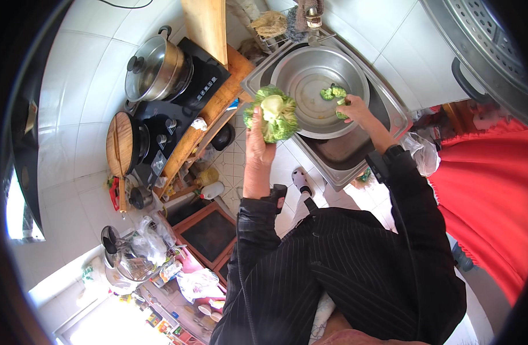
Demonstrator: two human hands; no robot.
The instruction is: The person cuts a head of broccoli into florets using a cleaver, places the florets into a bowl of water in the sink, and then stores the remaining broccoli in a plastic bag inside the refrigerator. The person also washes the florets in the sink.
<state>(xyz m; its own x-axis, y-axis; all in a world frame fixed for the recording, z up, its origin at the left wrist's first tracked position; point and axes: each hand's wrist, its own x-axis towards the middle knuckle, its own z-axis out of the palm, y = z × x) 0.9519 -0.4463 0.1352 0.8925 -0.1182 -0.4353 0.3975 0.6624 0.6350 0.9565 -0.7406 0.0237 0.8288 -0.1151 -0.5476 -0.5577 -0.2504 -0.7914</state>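
My left hand (pixel 259 145) is closed round a large head of broccoli (pixel 273 118), held with its pale cut stem facing up beside the sink. Over the right side of a metal basin (pixel 310 64), my right hand (pixel 357 111) is closed with a small green broccoli floret (pixel 341 114) at its fingertips. More broccoli florets (pixel 329 93) show in the basin, just beyond those fingers. The basin sits in the stainless steel sink (pixel 333 159), under the tap (pixel 317 39).
To the left, a lidded steel pot (pixel 155 72) stands on the black cooktop (pixel 209 75). A pan with a round wooden lid (pixel 119 144) is nearer. A red cloth (pixel 488 190) hangs at the right, below a large perforated metal steamer (pixel 487 35). A plastic bag (pixel 420 154) hangs by the sink.
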